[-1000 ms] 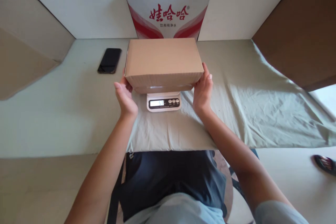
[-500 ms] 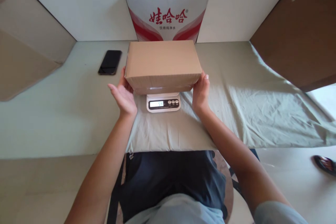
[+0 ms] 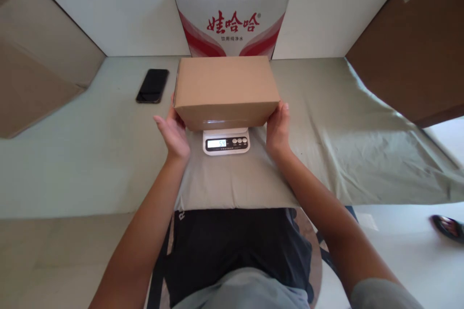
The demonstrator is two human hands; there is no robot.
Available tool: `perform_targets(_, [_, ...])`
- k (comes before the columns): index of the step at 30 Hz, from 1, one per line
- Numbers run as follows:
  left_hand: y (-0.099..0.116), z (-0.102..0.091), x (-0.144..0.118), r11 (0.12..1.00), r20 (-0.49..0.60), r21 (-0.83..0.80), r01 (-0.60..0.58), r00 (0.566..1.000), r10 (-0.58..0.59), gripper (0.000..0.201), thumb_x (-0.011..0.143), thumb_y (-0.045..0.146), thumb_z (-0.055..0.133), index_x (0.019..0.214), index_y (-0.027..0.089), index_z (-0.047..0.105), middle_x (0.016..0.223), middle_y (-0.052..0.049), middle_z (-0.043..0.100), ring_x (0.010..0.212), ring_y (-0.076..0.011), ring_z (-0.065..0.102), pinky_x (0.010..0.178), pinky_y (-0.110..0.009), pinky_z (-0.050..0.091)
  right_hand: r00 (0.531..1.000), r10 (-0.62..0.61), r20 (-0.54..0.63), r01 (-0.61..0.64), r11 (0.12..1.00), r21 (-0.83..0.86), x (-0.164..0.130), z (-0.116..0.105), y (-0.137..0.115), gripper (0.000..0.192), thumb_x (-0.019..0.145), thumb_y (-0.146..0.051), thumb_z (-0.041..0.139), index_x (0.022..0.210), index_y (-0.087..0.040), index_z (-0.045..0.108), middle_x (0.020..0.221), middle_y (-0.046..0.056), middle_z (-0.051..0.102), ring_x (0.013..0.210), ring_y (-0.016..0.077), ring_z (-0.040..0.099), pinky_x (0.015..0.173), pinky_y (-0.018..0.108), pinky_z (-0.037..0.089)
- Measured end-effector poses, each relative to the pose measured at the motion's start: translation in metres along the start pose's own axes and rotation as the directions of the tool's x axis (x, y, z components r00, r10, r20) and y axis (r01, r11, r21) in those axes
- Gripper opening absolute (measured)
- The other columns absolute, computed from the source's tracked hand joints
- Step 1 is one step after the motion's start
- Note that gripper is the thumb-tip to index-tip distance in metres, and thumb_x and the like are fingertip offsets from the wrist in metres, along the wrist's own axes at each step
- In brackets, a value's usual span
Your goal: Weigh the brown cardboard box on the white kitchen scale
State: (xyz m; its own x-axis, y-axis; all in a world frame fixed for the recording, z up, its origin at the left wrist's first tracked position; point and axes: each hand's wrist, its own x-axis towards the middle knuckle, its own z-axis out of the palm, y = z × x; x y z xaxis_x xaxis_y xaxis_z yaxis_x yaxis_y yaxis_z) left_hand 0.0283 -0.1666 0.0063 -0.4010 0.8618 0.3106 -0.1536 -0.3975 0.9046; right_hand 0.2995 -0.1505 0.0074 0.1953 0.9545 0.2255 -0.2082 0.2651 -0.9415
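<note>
Carton: 1, over scale (1), hiding its rear.
Left hand: 1 of 2, at carton's left end; thumb spread wide, fingertips hidden, grip can't tell.
Right hand: at right end; fingers partly hidden, grip can't tell.
Phone: 1, left of carton.
Printed box: 1, behind carton.

Both arms out ahead, bare hands well apart, left thumb wide of its fingers.

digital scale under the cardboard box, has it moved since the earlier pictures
No: against the red-lettered carton behind, the digital scale keeps its place, with no clear shift either way.
</note>
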Motion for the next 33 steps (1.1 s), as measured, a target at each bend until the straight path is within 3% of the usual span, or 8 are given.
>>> perform_targets(5, [-0.002, -0.002, -0.001, 0.997, 0.050, 0.056, -0.050, 0.998, 0.047, 0.117, 0.093, 0.134, 0.032, 0.124, 0.042, 0.096, 0.143, -0.017, 0.093, 0.176, -0.0464, 0.069, 0.143, -0.066, 0.060, 1.000, -0.025, 0.018, 0.025, 0.999, -0.022, 0.001, 0.001, 0.002, 0.107, 0.099, -0.119, 0.053, 0.171, -0.044, 0.077, 0.199, 0.003, 0.068, 0.201, 0.0385, 0.046, 0.172, 0.071, 0.030])
perform_targets(10, [-0.005, 0.000, 0.000, 0.998, 0.019, 0.052, -0.034, 0.999, 0.033, 0.111, 0.097, 0.131, 0.039, 0.119, 0.037, 0.094, 0.141, -0.018, 0.093, 0.168, -0.0478, 0.074, 0.135, -0.064, 0.065, 0.999, -0.024, 0.022, 0.024, 1.000, -0.005, -0.002, 0.003, -0.002, 0.106, 0.101, -0.117, 0.053, 0.172, -0.044, 0.078, 0.194, 0.003, 0.072, 0.203, 0.0377, 0.042, 0.172, 0.071, 0.028])
perform_targets(14, [-0.007, 0.002, -0.001, 0.999, -0.037, 0.031, -0.019, 0.999, 0.021, 0.119, 0.099, 0.131, 0.033, 0.118, 0.029, 0.091, 0.141, -0.020, 0.093, 0.166, -0.0476, 0.075, 0.134, -0.064, 0.064, 0.998, -0.046, 0.030, 0.046, 0.999, -0.011, -0.003, 0.003, -0.003, 0.103, 0.102, -0.116, 0.054, 0.170, -0.044, 0.081, 0.193, 0.003, 0.074, 0.203, 0.0373, 0.042, 0.173, 0.069, 0.027])
perform_targets(19, [-0.008, -0.001, -0.003, 0.999, -0.001, 0.045, -0.007, 1.000, 0.007, 0.105, 0.097, 0.130, 0.046, 0.113, 0.036, 0.091, 0.138, -0.020, 0.093, 0.174, -0.0495, 0.070, 0.136, -0.065, 0.067, 0.998, -0.055, 0.031, 0.056, 0.998, -0.017, -0.001, 0.001, 0.001, 0.106, 0.101, -0.118, 0.053, 0.169, -0.042, 0.082, 0.193, 0.004, 0.075, 0.203, 0.0382, 0.042, 0.174, 0.067, 0.025])
perform_targets(25, [-0.011, 0.001, -0.001, 1.000, -0.042, 0.017, 0.006, 0.999, -0.005, 0.127, 0.094, 0.134, 0.031, 0.132, 0.029, 0.093, 0.137, -0.020, 0.095, 0.171, -0.0483, 0.075, 0.135, -0.061, 0.067, 0.995, -0.083, 0.046, 0.083, 0.997, -0.002, -0.004, 0.001, 0.002, 0.101, 0.108, -0.115, 0.048, 0.167, -0.042, 0.085, 0.184, 0.005, 0.081, 0.201, 0.0386, 0.047, 0.171, 0.065, 0.033])
perform_targets(29, [-0.015, 0.004, 0.000, 0.998, -0.030, -0.055, -0.027, 0.999, 0.026, 0.126, 0.099, 0.131, 0.033, 0.138, 0.028, 0.093, 0.146, -0.020, 0.094, 0.174, -0.0452, 0.072, 0.139, -0.055, 0.063, 0.996, -0.074, 0.044, 0.073, 0.997, 0.024, -0.007, 0.004, 0.000, 0.092, 0.113, -0.109, 0.050, 0.164, -0.042, 0.087, 0.178, 0.005, 0.085, 0.200, 0.0382, 0.048, 0.170, 0.064, 0.037])
perform_targets(33, [-0.016, 0.003, 0.000, 0.998, -0.007, -0.057, -0.040, 0.999, 0.040, 0.128, 0.101, 0.129, 0.034, 0.139, 0.023, 0.093, 0.150, -0.024, 0.092, 0.176, -0.0474, 0.070, 0.143, -0.057, 0.059, 0.996, -0.077, 0.042, 0.076, 0.997, 0.029, -0.007, 0.006, -0.002, 0.094, 0.112, -0.111, 0.049, 0.162, -0.042, 0.088, 0.174, 0.005, 0.087, 0.201, 0.0393, 0.047, 0.168, 0.066, 0.040])
